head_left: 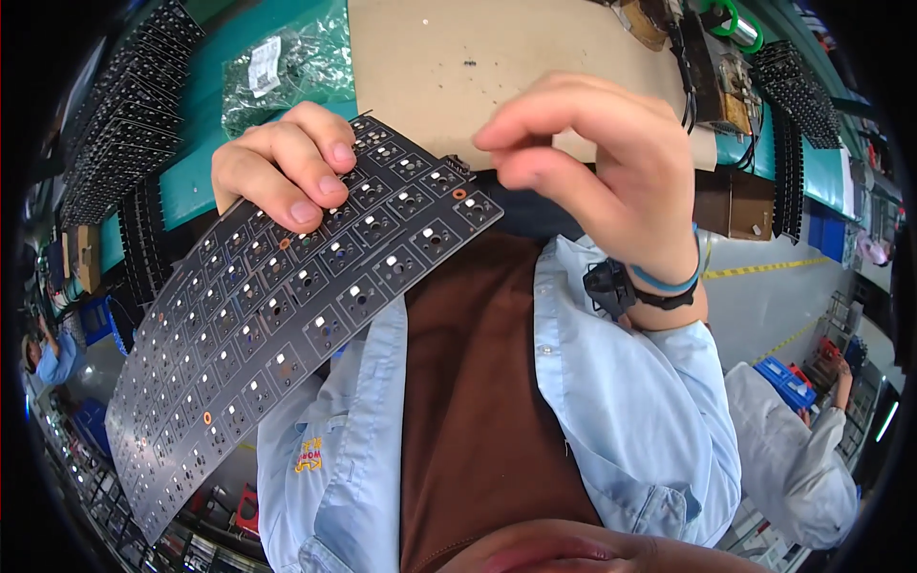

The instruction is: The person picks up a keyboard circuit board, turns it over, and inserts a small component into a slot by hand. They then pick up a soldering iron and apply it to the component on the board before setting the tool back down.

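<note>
- Workbench [191,181] with a teal top runs across the upper frame, a tan cardboard sheet [430,57] lying on its middle.
- Keyboard circuit board [267,306], long, dark and dotted with rows of square switch cutouts, slants from the upper centre down to the lower left, held in the air above the person's light blue shirt and brown apron.
- Stacks of similar dark boards [124,115] stand on edge along the bench at far left; more [793,86] line the far right edge.
- Left hand [287,167] clamps the board's upper end, fingers curled over the front face, fingertips pressing the cutouts.
- Right hand [592,158] hovers just beside the board's top corner, not touching it; thumb and forefinger are drawn close together, and whether anything small sits between them cannot be told.
- Clear plastic bag [287,67] rests on the bench behind the left hand, holding green parts too blurred to identify, a white label on its front.
- Blue crate [788,382] sits on the floor at lower right beside a seated co-worker in pale clothing; its contents cannot be made out.
- Black wrist strap [635,286] with a blue band circles the right wrist.
</note>
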{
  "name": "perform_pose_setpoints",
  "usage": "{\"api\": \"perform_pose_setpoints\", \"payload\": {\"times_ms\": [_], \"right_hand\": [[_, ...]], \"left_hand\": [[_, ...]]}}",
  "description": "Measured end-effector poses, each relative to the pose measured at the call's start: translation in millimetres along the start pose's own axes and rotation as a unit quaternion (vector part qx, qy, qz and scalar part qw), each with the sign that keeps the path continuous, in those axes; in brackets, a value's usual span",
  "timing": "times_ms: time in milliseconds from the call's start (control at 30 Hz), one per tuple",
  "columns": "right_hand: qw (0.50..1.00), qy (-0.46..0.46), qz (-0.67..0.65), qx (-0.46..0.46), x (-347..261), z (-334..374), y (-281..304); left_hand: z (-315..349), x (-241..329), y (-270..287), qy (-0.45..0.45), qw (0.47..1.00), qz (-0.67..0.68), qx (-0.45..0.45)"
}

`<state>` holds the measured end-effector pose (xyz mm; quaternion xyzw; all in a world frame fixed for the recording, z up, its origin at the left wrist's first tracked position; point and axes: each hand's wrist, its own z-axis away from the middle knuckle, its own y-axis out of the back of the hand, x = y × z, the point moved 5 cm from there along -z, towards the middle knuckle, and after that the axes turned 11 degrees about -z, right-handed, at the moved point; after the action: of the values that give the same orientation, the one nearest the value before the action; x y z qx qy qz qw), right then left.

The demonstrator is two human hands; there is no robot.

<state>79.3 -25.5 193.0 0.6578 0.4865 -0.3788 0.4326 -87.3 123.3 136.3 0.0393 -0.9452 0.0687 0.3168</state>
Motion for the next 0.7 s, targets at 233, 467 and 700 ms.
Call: {"api": "perform_pose_setpoints", "payload": {"times_ms": [233,467,700], "right_hand": [[0.921,0.277,0.261,0.078,-29.1,4.5,-17.3],[0.884,0.336,0.304,0.112,-37.6,12.1,-36.2],[0.869,0.391,0.280,0.118,-56.8,26.4,-41.1]], "left_hand": [[-10.5,18.2,8.4,0.006,0.991,-0.131,0.025],[-23.6,34.3,5.5,0.005,0.970,-0.240,-0.030],[-29.3,49.0,-23.1,-0.055,0.951,-0.305,0.003]]}}
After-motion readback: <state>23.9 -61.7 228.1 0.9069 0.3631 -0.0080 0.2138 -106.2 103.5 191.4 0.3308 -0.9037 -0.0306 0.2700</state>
